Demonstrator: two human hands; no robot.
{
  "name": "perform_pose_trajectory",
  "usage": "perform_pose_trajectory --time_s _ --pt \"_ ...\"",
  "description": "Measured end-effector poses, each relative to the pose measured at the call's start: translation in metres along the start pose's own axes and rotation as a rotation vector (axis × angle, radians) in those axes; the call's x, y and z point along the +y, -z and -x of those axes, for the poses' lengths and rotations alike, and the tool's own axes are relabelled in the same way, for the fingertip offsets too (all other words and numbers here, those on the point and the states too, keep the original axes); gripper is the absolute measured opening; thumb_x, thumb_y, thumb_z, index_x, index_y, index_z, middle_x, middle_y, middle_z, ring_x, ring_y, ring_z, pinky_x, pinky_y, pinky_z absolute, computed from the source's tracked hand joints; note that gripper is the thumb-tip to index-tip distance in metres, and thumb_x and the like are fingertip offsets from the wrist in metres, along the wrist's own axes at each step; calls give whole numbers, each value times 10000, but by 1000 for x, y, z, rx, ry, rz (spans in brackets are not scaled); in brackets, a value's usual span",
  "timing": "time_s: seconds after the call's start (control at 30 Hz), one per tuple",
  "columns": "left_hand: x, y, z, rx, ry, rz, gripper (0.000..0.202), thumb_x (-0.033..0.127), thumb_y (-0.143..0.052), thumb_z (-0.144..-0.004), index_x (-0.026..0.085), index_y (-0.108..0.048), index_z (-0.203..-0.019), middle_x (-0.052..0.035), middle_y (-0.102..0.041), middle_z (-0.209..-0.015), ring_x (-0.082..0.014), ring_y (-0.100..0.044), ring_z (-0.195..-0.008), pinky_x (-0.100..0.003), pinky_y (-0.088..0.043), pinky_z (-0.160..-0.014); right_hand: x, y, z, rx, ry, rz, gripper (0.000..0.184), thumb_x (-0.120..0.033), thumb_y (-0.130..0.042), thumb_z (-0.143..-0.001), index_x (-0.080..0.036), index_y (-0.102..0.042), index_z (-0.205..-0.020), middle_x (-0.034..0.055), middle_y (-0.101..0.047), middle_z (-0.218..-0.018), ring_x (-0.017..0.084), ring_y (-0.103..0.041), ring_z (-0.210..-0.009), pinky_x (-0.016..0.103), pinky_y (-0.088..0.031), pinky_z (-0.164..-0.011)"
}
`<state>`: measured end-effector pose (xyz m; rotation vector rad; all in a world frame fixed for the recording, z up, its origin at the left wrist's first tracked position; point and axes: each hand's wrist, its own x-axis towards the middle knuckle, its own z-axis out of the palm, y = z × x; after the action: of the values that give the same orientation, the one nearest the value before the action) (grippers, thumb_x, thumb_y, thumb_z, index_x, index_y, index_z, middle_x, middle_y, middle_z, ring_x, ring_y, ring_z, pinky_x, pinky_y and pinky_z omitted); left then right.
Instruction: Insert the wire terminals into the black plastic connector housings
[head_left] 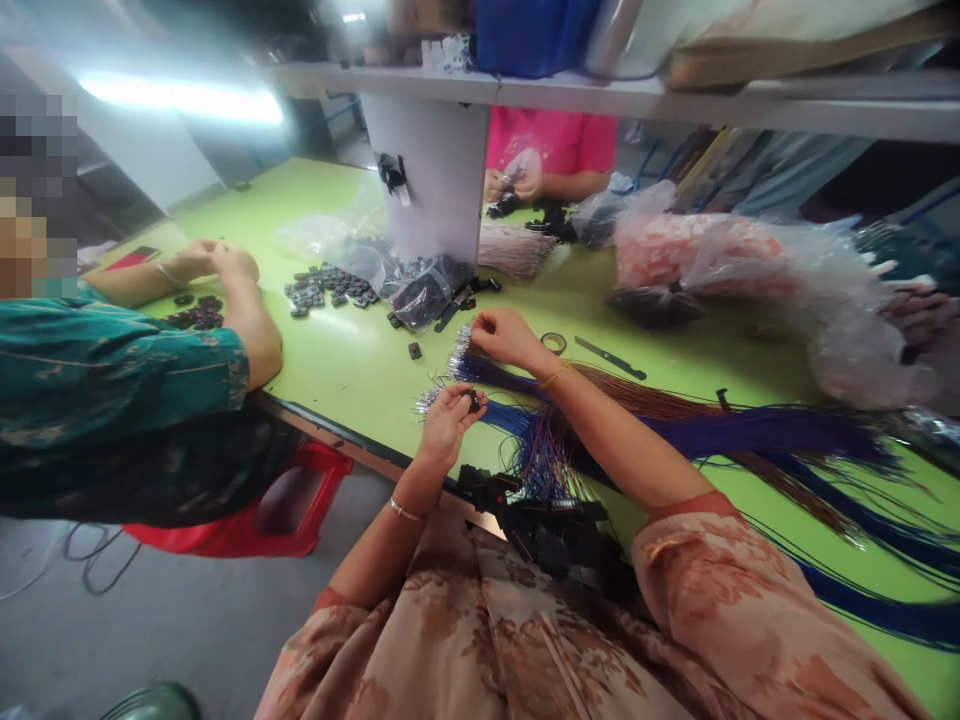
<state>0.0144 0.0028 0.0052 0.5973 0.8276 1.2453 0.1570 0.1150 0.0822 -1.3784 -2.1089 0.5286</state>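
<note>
Head camera, and right up close it's the patterned garment (480,620), with a pile of dark parts (562,535) against it at 4 o'clock from the left hand (446,425); lap or edge of the bench (367,385), I can't tell. Placed there, they seem set for a short reach.

Now the left hand: its grip is closed on a black piece (472,401), pinched at the fingertips on its 2 o'clock side, just above the near wires. Held out like that, one side probably stays free of the fingers. Up at 1 o'clock, the right hand (506,335) has its fingers bunched at the silvery tips (459,350) of the blue wires (499,378); whether that grip has a wire in it, I can't tell, the ends are too fine. The bundles trail away towards 4 o'clock, brown wires (660,395) alongside, likely laid so the tips sit together within reach.

At 3 o'clock from the right hand: a tape roll (553,343), then a flat dark tool (611,358). At 11 from the left, a loose block (415,350); beyond it, a cluster of similar blocks (330,290).

And the look of that black piece? Small, dark, squarish, partly covered by fingers, its finer detail too small to read.
</note>
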Motion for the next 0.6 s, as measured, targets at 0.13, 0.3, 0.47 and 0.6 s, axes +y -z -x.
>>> perform_pose_trajectory --time_s 0.13,0.3,0.47,0.6 --pt "1 -1 0 -2 24 47 255 213 -737 -728 163 -595 -934 -46 -671 -887 -163 -664 -866 -400 -485 -936 -5 -4 27 -40 50 -221 128 -222 -524 -742 -140 -623 -745 -1 -595 -663 103 -469 -601 228 -346 -592" --pt "3 -2 -1 -6 34 106 187 142 -676 -756 162 -605 -928 -38 -651 -897 -143 -642 -872 -387 -479 -953 -3 -9 69 -91 44 -293 104 -236 -564 -732 -146 -612 -751 -26 -565 -625 87 -440 -559 213 -325 -551" --pt "1 -1 -2 -6 42 114 169 126 -643 -781 158 -609 -943 -37 -639 -878 -136 -633 -838 -392 -480 -950 1 -18 90 -38 105 -239 80 -229 -572 -760 -155 -590 -736 -14 -562 -643 94 -444 -579 217 -321 -561" --pt "0 1 -3 -7 50 98 166 129 -642 -787 147 -617 -949 -40 -641 -866 -126 -630 -803 -339 -502 -880 3 -22 95 -16 139 -169 64 -226 -582 -767 -164 -578 -755 -6 -573 -667 101 -447 -583 223 -314 -563"
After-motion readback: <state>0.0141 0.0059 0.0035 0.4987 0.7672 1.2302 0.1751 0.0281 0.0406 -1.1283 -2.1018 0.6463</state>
